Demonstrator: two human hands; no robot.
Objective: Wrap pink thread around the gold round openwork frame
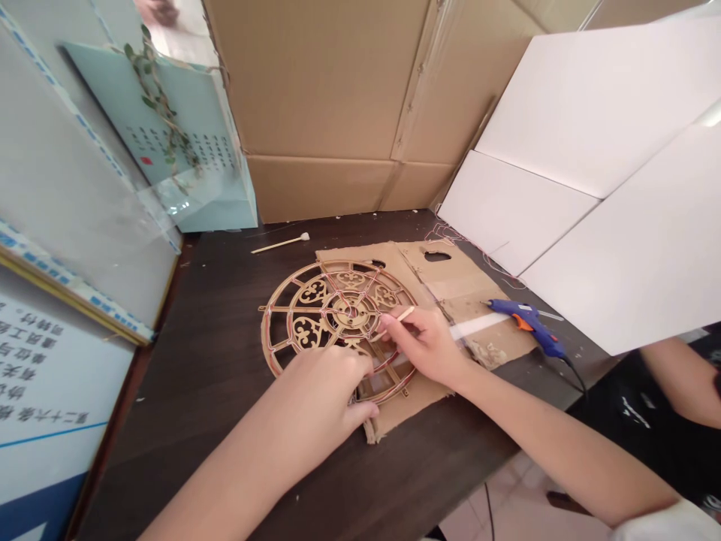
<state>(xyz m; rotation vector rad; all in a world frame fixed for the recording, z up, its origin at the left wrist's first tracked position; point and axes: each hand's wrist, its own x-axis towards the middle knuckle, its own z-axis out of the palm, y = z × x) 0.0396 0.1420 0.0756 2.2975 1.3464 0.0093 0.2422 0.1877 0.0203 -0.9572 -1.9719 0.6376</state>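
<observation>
The left hand (332, 379) gripped the wheel (341, 302), beneath both hands, by its near rim; the right hand (426, 344) pinched a stick (405, 315), seemingly working near the centre. The next move called for steadiness. Beyond the right hand lay a glue gun (529, 323).

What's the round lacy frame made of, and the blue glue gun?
The round lacy frame looks like thin matte wood, or maybe stiff card: tan, with cut-out curls. The blue glue gun seems hard plastic: smooth, bright, slightly shiny.
</observation>
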